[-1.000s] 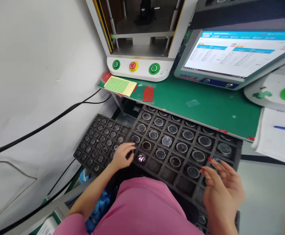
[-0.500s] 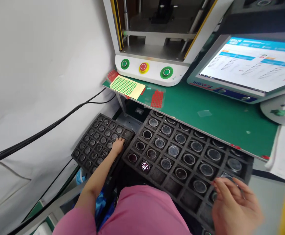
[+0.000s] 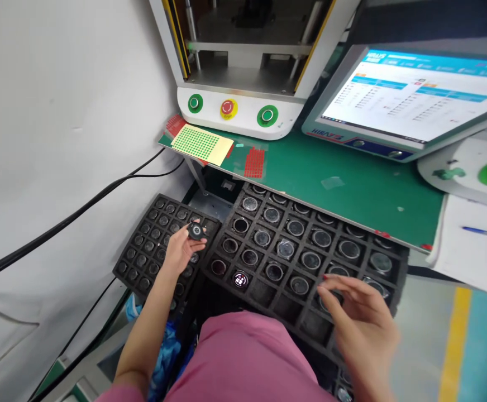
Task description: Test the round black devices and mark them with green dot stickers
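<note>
My left fingers (image 3: 196,245) grip a watch (image 3: 195,230) near its rim above the small tray (image 3: 212,224), presumably keeping its broad side visible. My right fingers (image 3: 344,283) curl above the large tray (image 3: 262,292); I cannot tell whether they grip anything. Count: one held watch, one lit watch (image 3: 240,279), three buttons (image 3: 228,109), one pen (image 3: 485,231)

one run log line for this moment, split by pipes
left grip: holding round black device over smaller tray | right grip: over larger tray, hold unclear | lit device: in larger tray
</note>
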The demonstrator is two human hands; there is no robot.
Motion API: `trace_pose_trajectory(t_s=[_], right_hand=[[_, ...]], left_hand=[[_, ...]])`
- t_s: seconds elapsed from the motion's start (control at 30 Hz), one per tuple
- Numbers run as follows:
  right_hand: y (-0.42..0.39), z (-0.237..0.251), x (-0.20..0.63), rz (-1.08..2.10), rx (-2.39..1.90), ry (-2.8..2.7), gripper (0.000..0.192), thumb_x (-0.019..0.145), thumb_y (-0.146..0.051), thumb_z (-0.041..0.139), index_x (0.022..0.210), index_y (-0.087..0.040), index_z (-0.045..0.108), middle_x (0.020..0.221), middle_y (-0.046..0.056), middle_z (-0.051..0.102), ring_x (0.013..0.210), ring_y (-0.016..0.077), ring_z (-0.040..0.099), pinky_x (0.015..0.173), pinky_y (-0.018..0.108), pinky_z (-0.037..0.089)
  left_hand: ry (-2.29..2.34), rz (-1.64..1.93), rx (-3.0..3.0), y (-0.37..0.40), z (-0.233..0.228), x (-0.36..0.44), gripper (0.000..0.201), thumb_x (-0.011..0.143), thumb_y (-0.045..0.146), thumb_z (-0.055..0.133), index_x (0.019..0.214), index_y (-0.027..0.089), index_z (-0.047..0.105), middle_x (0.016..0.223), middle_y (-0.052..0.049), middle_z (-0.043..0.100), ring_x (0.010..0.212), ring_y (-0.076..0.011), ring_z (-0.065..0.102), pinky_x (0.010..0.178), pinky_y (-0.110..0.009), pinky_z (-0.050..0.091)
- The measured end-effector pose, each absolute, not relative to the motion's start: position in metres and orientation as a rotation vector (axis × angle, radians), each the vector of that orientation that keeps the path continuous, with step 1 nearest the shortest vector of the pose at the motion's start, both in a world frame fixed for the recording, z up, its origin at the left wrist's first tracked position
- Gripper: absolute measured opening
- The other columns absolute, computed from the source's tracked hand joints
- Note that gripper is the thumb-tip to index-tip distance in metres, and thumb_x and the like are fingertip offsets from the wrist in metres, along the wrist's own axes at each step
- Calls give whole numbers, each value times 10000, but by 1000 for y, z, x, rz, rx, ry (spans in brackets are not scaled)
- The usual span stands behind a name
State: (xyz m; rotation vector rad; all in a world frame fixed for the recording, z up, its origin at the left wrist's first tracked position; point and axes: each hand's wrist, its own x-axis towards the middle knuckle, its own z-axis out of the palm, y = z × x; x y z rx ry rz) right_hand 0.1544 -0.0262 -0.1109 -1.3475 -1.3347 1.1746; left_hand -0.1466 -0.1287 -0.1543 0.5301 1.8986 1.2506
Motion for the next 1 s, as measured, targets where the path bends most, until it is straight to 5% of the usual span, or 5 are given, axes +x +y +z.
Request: trace_pose_trajectory(t_s=[0.3, 0.47, 0.63, 0.77, 1.0], right_hand=[[-20, -65, 124, 1262, -978, -1489, 340, 779, -143, 715, 1083, -269, 631, 930, 13, 711, 898, 171, 684, 894, 362, 536], [-13, -53, 121, 1396, -979, -1458, 434, 773, -154, 729, 1153, -294, 574, 1033, 13, 696, 989, 174, 684, 934, 366, 550], [-10, -51, 123, 1476, -981, -1362, 432, 755, -118, 721, 1125, -283, 572, 1012, 9, 701, 954, 163, 692, 908, 342, 575], [-9, -51, 125, 1548, -951, -1221, 465, 735, -69, 720, 1114, -291, 570, 1057, 12, 668, 983, 171, 692, 901, 338, 591], [-1, -64, 131, 1845, -907, -789, 539, 660, -112, 827, 1103, -314, 596, 1161, 19, 599, 809, 112, 672, 621, 205, 614]], left_hand=[[964, 1343, 283, -86, -73, -58, 462, 733, 546, 713, 984, 163, 767, 807, -115, 750, 488, -140, 594, 438, -253, 466], [966, 1186, 435, -72, -63, -42, 423, 718, 543, 749, 808, 130, 772, 599, -73, 666, 499, -156, 594, 467, -262, 480], [1266, 1199, 665, -63, -51, -31, 277, 740, 411, 762, 733, 139, 707, 674, -22, 625, 556, -136, 628, 517, -245, 538], [1443, 1143, 797, -61, -44, -17, 146, 768, 237, 721, 888, 164, 678, 691, 19, 618, 543, -97, 613, 493, -189, 523], [1369, 1256, 1139, -61, -51, -11, 495, 706, 95, 754, 1154, 259, 623, 843, 15, 658, 636, -88, 638, 545, -159, 545]])
